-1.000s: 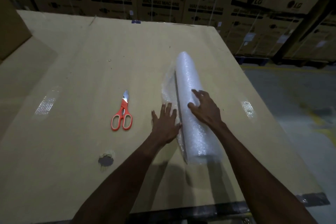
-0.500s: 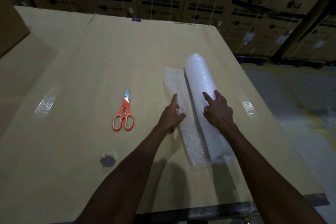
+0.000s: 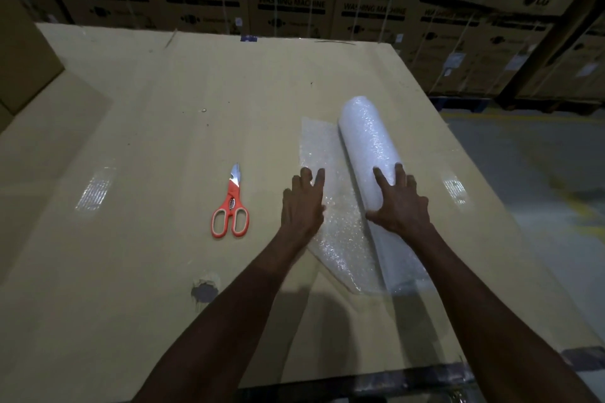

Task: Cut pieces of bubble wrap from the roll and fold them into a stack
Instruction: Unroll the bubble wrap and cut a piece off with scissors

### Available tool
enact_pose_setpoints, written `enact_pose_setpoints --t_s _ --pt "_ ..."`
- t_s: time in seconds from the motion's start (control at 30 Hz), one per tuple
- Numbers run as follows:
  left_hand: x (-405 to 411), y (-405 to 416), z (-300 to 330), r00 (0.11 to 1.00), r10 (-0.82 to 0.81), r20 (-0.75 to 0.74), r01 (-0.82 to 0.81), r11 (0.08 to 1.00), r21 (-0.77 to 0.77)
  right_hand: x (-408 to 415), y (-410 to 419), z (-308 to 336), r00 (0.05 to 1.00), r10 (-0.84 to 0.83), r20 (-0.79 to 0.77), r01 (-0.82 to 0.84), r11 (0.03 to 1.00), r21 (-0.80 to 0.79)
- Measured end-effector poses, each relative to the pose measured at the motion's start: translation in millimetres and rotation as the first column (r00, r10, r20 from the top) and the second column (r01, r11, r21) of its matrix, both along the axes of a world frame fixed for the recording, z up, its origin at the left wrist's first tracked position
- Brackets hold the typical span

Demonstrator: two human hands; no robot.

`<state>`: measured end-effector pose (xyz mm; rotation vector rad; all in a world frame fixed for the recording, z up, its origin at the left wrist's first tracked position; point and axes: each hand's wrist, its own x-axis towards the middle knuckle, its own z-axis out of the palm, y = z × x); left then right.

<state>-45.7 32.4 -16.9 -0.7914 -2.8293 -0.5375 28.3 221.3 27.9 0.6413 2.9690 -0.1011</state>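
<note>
Early in the job, by the look of it: roll of bubble wrap (image 3: 370, 173) lying lengthwise on the right half of the cardboard-covered tabletop (image 3: 163, 108), with only a short flap (image 3: 324, 173) unrolled flat to its left. Right hand (image 3: 401, 206) resting on top of the roll, fingers (image 3: 379, 175) spread and fairly straight, nothing gripped. Left hand (image 3: 302, 203) pressing the flap's outer edge down, fingers straight and slightly apart. Scissors (image 3: 230, 209) lying closed to the left of the flap, near the left hand but untouched (orange handles toward the person). No cut piece anywhere in view, no folded stack. Still to do, judging from this: unrolling a fuller length, cutting, folding, stacking, then repeating for further pieces
</note>
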Motion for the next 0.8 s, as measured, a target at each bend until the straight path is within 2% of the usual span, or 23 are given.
enact_pose_setpoints --t_s 0.03,0.07,0.23,0.3,0.37,0.43,0.5,0.6,0.67,0.8 --pt "2 -2 -6 0.998 -0.054 -0.038 0.051 0.997 -0.06 0 -3 -2 1.0 0.004 0.009 -0.004 1.0 0.018" --pt "4 -3 -13 0.993 -0.117 -0.007 0.116 0.988 -0.1 -1 -5 -3 1.0 0.0 0.011 0.0 1.0 0.025" --pt "26 8 -40 0.918 -0.281 0.28 0.341 0.919 -0.196 -7 1 2 0.995 -0.082 -0.051 0.076 0.992 -0.101" --pt "31 5 -42 0.911 -0.243 0.334 0.294 0.949 -0.113 -7 12 5 0.989 -0.132 -0.069 0.115 0.972 -0.204" --pt "29 -3 -39 0.921 -0.114 0.373 0.104 0.993 0.046 -6 19 6 0.985 -0.155 -0.078 0.13 0.956 -0.263" --pt "25 -8 -33 0.92 -0.036 0.39 -0.004 0.995 0.1 -6 17 5 0.984 -0.162 -0.077 0.135 0.952 -0.274" --pt "25 -8 -27 0.916 -0.07 0.394 0.08 0.997 -0.01 -8 9 4 0.985 -0.156 -0.078 0.132 0.958 -0.254" --pt "39 -8 -34 0.886 -0.181 0.427 0.277 0.945 -0.174 -8 0 2 0.99 -0.125 -0.068 0.11 0.975 -0.193" --pt "46 -16 -46 0.873 -0.229 0.431 0.334 0.924 -0.187 -8 -3 0 0.993 -0.107 -0.041 0.099 0.983 -0.156" --pt "38 -38 -43 0.82 -0.392 0.417 0.476 0.872 -0.116 -10 -5 3 0.995 -0.096 -0.029 0.091 0.986 -0.139"
